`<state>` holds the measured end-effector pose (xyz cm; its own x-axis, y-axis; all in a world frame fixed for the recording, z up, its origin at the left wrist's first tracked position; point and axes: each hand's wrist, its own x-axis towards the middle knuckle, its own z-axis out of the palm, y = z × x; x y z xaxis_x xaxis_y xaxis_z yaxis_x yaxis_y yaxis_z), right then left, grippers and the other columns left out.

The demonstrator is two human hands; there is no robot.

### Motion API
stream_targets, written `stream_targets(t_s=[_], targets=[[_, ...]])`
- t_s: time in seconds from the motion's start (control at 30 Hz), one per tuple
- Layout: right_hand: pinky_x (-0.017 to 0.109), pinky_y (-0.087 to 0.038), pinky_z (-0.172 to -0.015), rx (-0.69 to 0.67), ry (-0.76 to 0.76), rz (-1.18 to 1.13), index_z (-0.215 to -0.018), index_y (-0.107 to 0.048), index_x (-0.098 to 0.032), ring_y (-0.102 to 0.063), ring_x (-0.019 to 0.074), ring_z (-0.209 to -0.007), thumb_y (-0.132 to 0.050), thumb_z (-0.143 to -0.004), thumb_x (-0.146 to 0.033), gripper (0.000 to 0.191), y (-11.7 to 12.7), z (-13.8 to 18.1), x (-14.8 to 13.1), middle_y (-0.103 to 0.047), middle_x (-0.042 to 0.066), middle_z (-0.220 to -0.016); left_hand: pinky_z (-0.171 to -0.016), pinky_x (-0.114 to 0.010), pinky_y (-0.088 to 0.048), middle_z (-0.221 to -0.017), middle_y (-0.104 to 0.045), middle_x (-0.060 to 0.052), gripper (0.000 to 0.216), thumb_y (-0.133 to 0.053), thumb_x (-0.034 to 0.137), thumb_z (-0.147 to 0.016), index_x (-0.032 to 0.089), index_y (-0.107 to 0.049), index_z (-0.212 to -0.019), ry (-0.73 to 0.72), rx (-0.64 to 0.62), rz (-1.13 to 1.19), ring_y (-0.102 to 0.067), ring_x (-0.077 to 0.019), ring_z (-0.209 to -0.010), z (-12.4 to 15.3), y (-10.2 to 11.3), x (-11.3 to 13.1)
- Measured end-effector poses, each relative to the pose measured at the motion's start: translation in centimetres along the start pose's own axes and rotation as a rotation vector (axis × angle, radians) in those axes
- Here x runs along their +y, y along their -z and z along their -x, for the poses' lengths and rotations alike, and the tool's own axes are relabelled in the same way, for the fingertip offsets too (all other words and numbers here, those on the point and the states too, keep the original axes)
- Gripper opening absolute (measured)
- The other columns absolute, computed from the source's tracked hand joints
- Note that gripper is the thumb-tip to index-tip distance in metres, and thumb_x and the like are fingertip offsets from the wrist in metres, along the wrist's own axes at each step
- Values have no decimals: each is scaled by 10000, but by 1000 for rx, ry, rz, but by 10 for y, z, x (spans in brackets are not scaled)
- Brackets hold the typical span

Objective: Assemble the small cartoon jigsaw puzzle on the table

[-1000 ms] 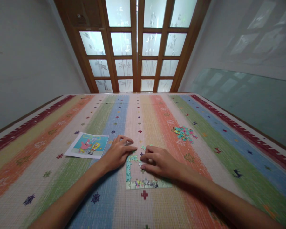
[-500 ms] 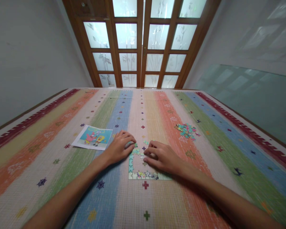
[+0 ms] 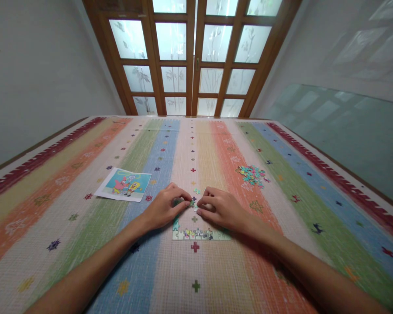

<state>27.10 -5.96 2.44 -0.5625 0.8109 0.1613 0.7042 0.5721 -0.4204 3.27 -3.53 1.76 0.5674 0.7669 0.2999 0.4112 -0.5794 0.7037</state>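
Plainly, the left grip and the right grip faced each other low over the cloth-covered counter, with only a narrow gap between their fingertips. The left grip's thumb and forefinger were drawn close together at a small green piece; whether they pinched it could not be told. The right grip was half curled, its thumb and forefinger just beside a pale piece, and whether it had hold of that was equally unclear. Just beyond both grips lay a loose pale-green piece. On their near side ran a joined puzzle row, flat, with a teal column reaching from its left end toward the left grip. Beyond the right grip and to its right sat a heap of pieces. Left of the left grip rested a cartoon print, creased, showing bright figures.
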Motion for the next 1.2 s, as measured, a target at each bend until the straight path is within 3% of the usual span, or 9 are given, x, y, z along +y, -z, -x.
stream_targets(t_s=[0.27, 0.6, 0.77, 1.2], targets=[[317, -416, -745, -23, -17, 24, -891, -722, -180, -584, 184, -834, -665, -890, -183, 57, 12, -1, 15, -627, 54, -903, -871, -422, -488, -943, -718, -52, 127, -591, 212, -973, 206, -709, -1017, -168, 18, -127, -557, -230, -953, 0, -8, -7], [312, -405, -737, 8, 0, 17, -878, -698, -182, -559, 176, -816, -663, -876, -233, 62, 10, 0, 14, -601, 50, -895, -868, -411, -495, -964, -672, -69, 185, -570, 203, -954, 196, -730, -1047, -211, 47, -225, -558, -227, -954, 11, -2, -8], [300, -395, -736, -8, -4, 14, -900, -699, -169, -555, 169, -815, -660, -890, -221, 67, 10, 0, 13, -605, 44, -890, -872, -395, -498, -1003, -659, -73, 247, -563, 199, -974, 214, -718, -1166, -274, 40, -288, -552, -218, -946, 18, 1, -11], [300, -395, -732, 20, -3, 13, -884, -701, -183, -550, 167, -803, -641, -917, -250, 96, 8, 0, 12, -592, 44, -884, -876, -414, -471, -1049, -658, -82, 279, -503, 278, -1020, 231, -701, -1211, -343, -57, -460, -545, -235, -947, 18, 1, -12]])
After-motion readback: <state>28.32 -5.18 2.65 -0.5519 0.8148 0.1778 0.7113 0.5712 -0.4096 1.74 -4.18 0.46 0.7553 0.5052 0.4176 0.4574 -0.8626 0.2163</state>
